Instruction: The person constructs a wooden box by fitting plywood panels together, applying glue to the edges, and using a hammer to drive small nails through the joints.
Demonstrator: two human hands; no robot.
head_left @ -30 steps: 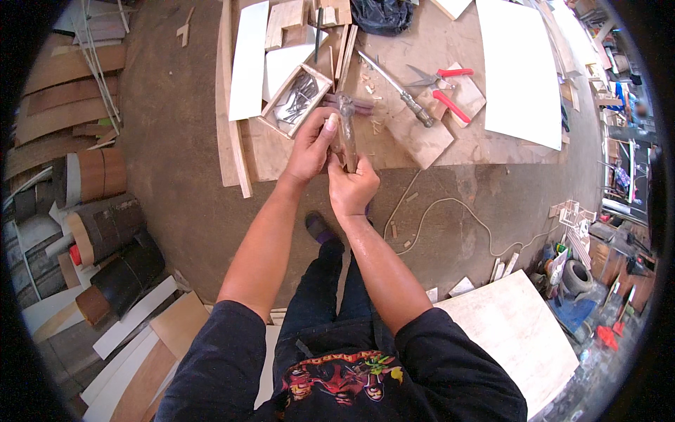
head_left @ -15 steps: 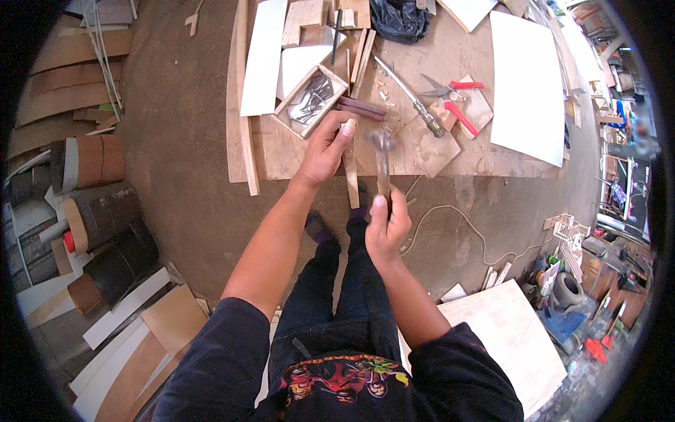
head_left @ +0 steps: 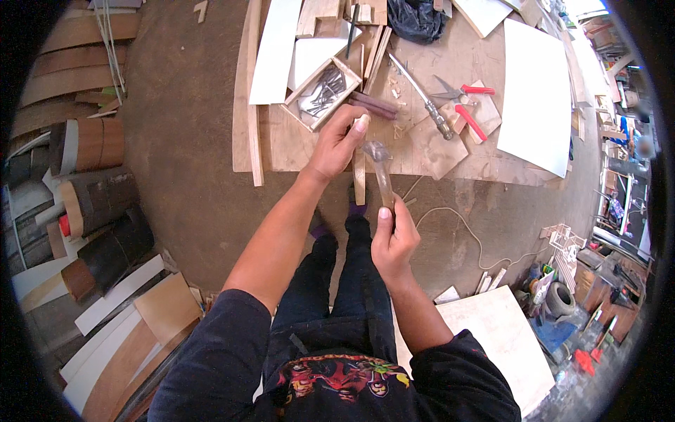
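Observation:
My right hand (head_left: 395, 239) is wrapped round the handle of a hammer (head_left: 384, 184), whose metal head points away from me, just past the table's near edge. My left hand (head_left: 336, 146) is closed over that edge, thumb on top; what its fingers pinch is hidden. Beyond its fingertips lies a dark reddish-brown wood piece (head_left: 375, 106). A narrow wooden strip (head_left: 360, 184) juts from under the hand, over the table's edge. Next to the left hand stands a small wooden box (head_left: 329, 93) of loose nails.
On the wooden table (head_left: 478, 163) lie a long metal rod-like tool (head_left: 425, 98), red-handled snips (head_left: 470, 112), white panels (head_left: 536, 98) and a black plastic bag (head_left: 416, 20). A pale cable (head_left: 460, 214) crosses the floor. Boards and rolled sheets (head_left: 105, 204) fill the left side.
The hammer has come back toward me with my right hand, its head tilting a little left. My left hand stays by the same spot on the table. The whole view has shifted slightly.

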